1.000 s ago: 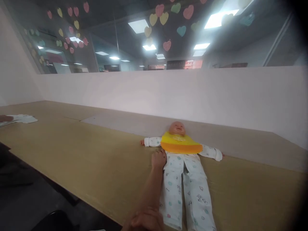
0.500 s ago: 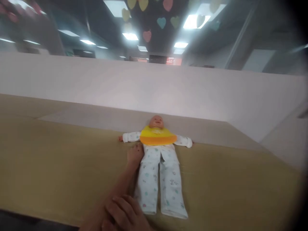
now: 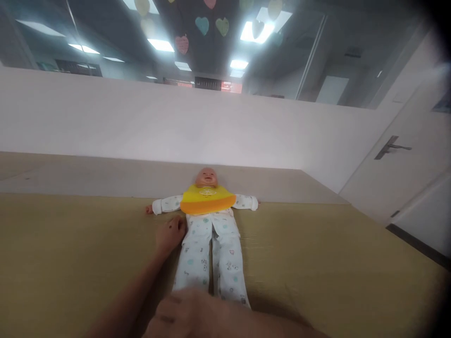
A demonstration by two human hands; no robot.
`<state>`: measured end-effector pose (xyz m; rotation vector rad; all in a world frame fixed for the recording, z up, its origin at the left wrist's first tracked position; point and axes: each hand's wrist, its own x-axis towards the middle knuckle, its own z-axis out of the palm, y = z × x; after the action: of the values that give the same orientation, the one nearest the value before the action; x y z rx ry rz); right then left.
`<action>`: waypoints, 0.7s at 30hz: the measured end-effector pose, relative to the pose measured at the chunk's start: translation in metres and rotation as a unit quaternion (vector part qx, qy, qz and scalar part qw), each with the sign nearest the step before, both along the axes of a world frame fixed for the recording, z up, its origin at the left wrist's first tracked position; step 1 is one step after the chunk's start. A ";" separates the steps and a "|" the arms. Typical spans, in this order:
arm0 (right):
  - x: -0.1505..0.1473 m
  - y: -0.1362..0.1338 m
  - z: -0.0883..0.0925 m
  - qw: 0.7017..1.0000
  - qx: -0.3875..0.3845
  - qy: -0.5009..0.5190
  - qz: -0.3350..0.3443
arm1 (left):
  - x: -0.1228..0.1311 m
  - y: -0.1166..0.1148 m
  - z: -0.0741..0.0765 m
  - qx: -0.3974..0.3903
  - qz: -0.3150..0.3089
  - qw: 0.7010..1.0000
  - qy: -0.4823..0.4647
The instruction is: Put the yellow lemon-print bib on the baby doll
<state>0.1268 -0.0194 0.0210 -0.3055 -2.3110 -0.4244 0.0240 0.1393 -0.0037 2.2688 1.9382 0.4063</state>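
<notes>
Nearest, the right hand (image 3: pixel 192 310) is blurred and has moved off the left forearm, where it was half a second ago, to a spot in front of the trousers (image 3: pixel 195 260), hiding their cuffs; I cannot tell whether it touches them or how its fingers stand. The left hand (image 3: pixel 171 233) has stayed just beside the doll's waist, fingers bent under, and whether they pinch any cloth cannot be told. Beyond it the yellow bib (image 3: pixel 207 201) still covers the chest of the doll (image 3: pixel 207 179), which lies face up on the table (image 3: pixel 310 253), arms spread. So the change seems to be in the right hand and the view, with doll and clothes apparently undisturbed. Farther off, the view has swung right, bringing in the door (image 3: pixel 419 188).
</notes>
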 end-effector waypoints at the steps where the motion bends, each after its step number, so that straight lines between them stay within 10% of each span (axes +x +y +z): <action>1: 0.011 0.010 0.003 0.998 0.036 0.050 -0.031 | -0.001 0.001 0.000 -0.004 0.003 1.000 -0.013; 7: 0.123 0.078 0.018 0.944 0.144 0.082 -0.286 | -0.005 0.008 -0.003 -0.018 0.020 0.996 -0.082; 12: 0.205 0.103 -0.015 0.895 0.112 0.054 -0.427 | -0.009 0.013 -0.008 -0.028 0.024 0.992 -0.118; 21: 0.228 0.116 -0.059 0.828 0.042 0.001 -0.560 | -0.010 0.012 -0.008 -0.027 0.012 0.992 -0.124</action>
<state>0.3550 0.0969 -0.0379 -1.6240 -1.8575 -1.0651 0.0141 0.1513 -0.0113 2.0528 1.8311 0.5994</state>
